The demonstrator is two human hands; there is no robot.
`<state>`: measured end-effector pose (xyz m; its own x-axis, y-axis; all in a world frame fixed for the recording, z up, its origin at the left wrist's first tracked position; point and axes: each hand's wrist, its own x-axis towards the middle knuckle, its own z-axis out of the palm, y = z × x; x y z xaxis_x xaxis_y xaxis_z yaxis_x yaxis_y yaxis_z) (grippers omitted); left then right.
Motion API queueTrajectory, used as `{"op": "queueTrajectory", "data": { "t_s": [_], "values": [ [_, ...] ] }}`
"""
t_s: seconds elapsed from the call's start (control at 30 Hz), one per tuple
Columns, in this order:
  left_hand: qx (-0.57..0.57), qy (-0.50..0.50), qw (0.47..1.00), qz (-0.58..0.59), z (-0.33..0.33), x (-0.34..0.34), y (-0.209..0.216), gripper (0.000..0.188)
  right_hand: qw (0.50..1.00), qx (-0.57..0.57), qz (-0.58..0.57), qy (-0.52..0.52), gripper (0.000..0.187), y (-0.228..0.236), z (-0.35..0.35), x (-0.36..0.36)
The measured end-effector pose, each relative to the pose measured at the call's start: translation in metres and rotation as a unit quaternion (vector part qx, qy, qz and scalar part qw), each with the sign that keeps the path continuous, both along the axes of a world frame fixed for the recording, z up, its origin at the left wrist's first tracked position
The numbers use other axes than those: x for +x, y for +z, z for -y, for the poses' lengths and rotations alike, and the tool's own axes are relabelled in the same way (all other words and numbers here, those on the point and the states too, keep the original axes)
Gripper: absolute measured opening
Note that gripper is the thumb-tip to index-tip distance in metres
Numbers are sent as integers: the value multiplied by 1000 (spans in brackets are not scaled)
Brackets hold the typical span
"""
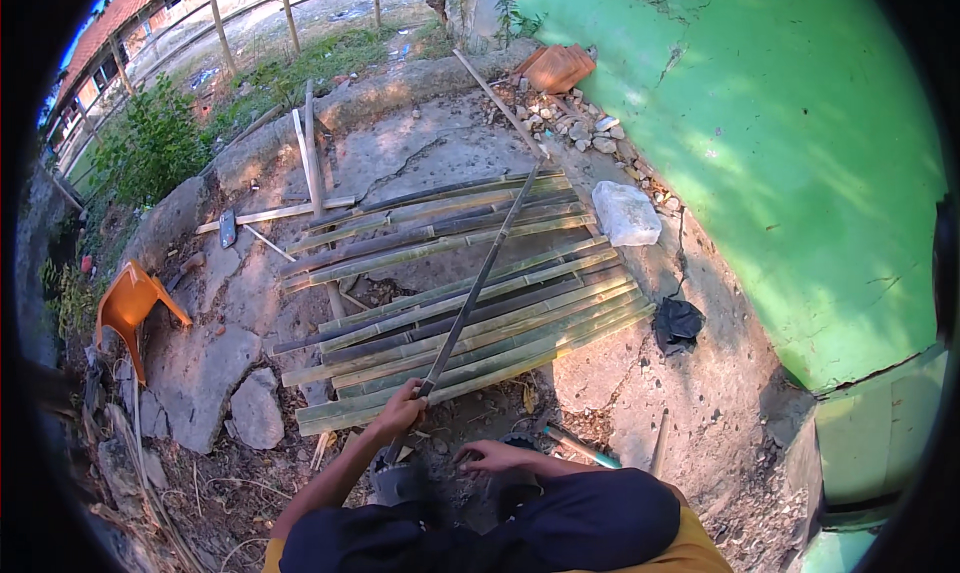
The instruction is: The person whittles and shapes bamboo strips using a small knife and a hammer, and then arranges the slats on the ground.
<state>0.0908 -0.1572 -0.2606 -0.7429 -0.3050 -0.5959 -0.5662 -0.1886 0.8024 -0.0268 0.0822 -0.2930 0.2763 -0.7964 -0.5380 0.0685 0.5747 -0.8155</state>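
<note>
My left hand (pixel 400 409) is closed around a long thin split bamboo strip (pixel 480 273) that slants from near my knees up and away over a pile of split bamboo slats (pixel 470 303) lying on the concrete. My right hand (pixel 490 457) rests low near my knee, fingers bent toward the ground beside the strip's lower end; whether it grips anything is unclear. My knees in dark trousers (pixel 560 523) fill the lower edge.
A green wall (pixel 780 143) runs along the right. A white sack (pixel 625 213) and a black bag (pixel 678 323) lie by it. An overturned orange plastic chair (pixel 130 308) sits at left. Rubble and broken tiles (pixel 560 73) lie at the back, with loose wood laths (pixel 310 153).
</note>
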Motion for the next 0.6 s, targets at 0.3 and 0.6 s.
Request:
{"op": "queueTrajectory", "data": {
  "t_s": [0.3, 0.6],
  "values": [
    [-306, 100, 945, -53, 17, 114, 42, 24, 875, -69, -45, -477, 52, 44, 29, -118],
    [-246, 289, 924, -51, -9, 287, 23, 29, 656, -205, 35, -726, 78, 169, 5, -306]
  ]
}}
